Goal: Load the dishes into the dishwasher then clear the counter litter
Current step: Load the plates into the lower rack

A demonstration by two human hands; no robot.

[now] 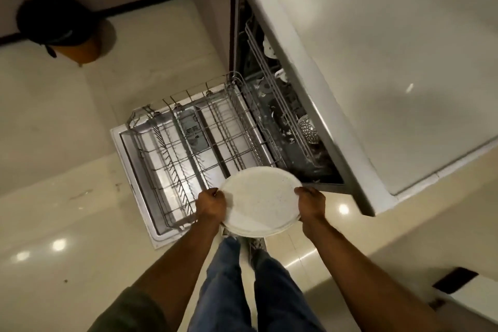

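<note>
Two hands hold a white plate over the open dishwasher.

A brown bin [80, 43] with a black liner stands on the floor at far left. The lower rack [194, 148] sits pulled out on the lowered dishwasher door [118, 148]. The left hand [211, 207] grips the plate [260, 202] at its left rim, fingers curled round the edge; the right hand [310, 203] grips the opposite rim the same way. The plate hangs level between them, above the rack's near right corner. The upper rack [272, 100] holds some dishes under the desk [390, 48].
</note>
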